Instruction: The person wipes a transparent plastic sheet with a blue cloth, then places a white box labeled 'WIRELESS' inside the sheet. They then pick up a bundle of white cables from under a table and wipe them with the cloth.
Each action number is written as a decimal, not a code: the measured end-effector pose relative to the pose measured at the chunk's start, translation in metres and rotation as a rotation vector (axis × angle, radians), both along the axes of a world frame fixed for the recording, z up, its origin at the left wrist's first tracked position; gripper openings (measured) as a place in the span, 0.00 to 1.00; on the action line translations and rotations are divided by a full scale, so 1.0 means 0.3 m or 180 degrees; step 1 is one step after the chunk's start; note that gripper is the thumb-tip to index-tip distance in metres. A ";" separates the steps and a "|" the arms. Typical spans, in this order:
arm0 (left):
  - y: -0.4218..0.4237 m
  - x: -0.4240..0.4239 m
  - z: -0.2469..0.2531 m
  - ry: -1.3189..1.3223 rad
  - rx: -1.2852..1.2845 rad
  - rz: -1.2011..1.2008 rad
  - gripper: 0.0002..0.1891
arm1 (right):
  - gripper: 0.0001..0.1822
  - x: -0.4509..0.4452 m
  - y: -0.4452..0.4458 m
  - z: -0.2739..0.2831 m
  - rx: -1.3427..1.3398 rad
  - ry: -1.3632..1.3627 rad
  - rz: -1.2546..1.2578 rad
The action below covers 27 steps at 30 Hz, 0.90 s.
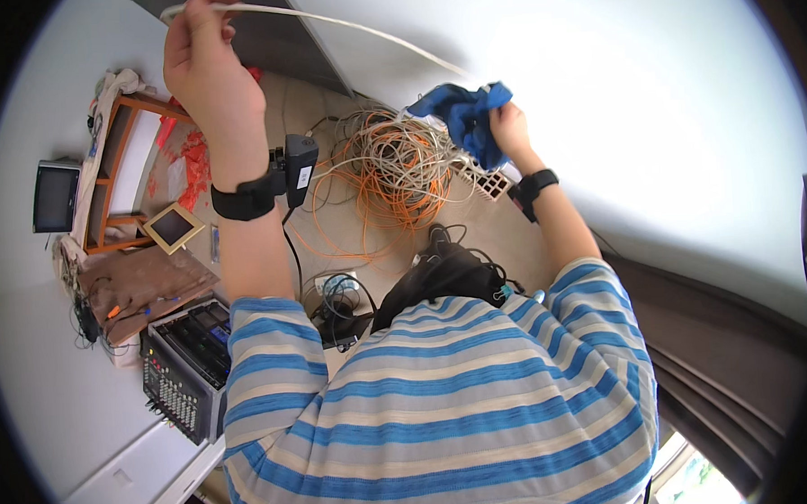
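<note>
My left hand point(209, 51), raised at the upper left, grips a white cable point(360, 29). The cable runs across to the blue cloth point(468, 117), where its further course is hidden. My right hand point(510, 131) is closed on that bunched cloth near the wall. Below and between my hands, a tangled heap of grey and orange cables point(400, 164) lies on the floor. Each wrist wears a black strap, and a black device point(301, 165) is fixed at the left one.
A white plastic crate point(488, 181) stands beside the heap. At left are a wooden frame point(107, 190), a small gold-framed panel point(173, 227), a brown board point(141, 280), an audio mixer in a rack case point(180, 390) and a wall-mounted screen point(57, 197). A dark curtain point(711, 346) hangs at right.
</note>
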<state>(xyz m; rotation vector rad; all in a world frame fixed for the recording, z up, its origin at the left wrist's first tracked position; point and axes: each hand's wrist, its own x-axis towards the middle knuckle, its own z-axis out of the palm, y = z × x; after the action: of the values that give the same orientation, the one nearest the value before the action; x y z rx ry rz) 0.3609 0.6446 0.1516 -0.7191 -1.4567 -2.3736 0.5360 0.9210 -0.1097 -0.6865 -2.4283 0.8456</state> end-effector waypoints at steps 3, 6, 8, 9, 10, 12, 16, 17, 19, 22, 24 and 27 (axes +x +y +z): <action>-0.067 -0.085 -0.103 -0.0599 -0.0098 -0.0040 0.13 | 0.13 -0.042 -0.016 0.201 0.0166 0.0250 -0.0219; -0.094 -0.096 -0.243 -0.1338 -0.0512 -0.0581 0.18 | 0.12 -0.040 -0.069 0.409 0.0400 0.0486 -0.0073; -0.094 -0.068 -0.327 -0.1707 -0.0865 -0.0833 0.21 | 0.13 -0.049 -0.090 0.500 0.0373 0.0621 -0.0025; -0.088 -0.054 -0.364 -0.1866 -0.1072 -0.0989 0.23 | 0.13 -0.054 -0.096 0.549 0.0377 0.0693 0.0003; -0.073 -0.024 -0.389 -0.2089 -0.0873 -0.1124 0.25 | 0.15 -0.053 -0.106 0.600 0.0442 0.0847 0.0029; -0.035 0.028 -0.410 -0.1986 -0.0908 -0.0859 0.29 | 0.15 -0.064 -0.098 0.645 0.0546 0.1002 0.0120; 0.062 0.094 -0.374 -0.1116 -0.1483 -0.0829 0.26 | 0.15 -0.106 -0.120 0.695 0.0610 0.0690 0.0434; 0.096 0.101 -0.361 -0.0581 -0.1737 -0.0664 0.23 | 0.15 -0.108 -0.127 0.691 0.0682 0.0658 0.0580; 0.166 0.129 -0.297 0.0959 -0.2152 0.0056 0.23 | 0.15 -0.110 -0.131 0.677 0.0317 0.0617 0.0857; 0.295 0.183 -0.258 0.0771 -0.2031 -0.0250 0.19 | 0.14 -0.117 -0.104 0.693 0.0022 0.0615 0.1193; 0.310 0.160 -0.270 0.0245 -0.2285 -0.0440 0.14 | 0.14 -0.125 -0.065 0.720 -0.0130 0.0645 0.1466; 0.341 0.137 -0.274 0.0518 -0.1874 0.0153 0.08 | 0.12 -0.133 0.009 0.737 0.0156 0.0513 0.1787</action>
<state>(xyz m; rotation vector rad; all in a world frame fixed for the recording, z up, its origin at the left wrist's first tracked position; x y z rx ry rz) 0.4020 0.7468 0.0696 -0.9624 -2.0847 -1.7931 0.4960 0.9238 0.1113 0.0987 -2.5084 0.9955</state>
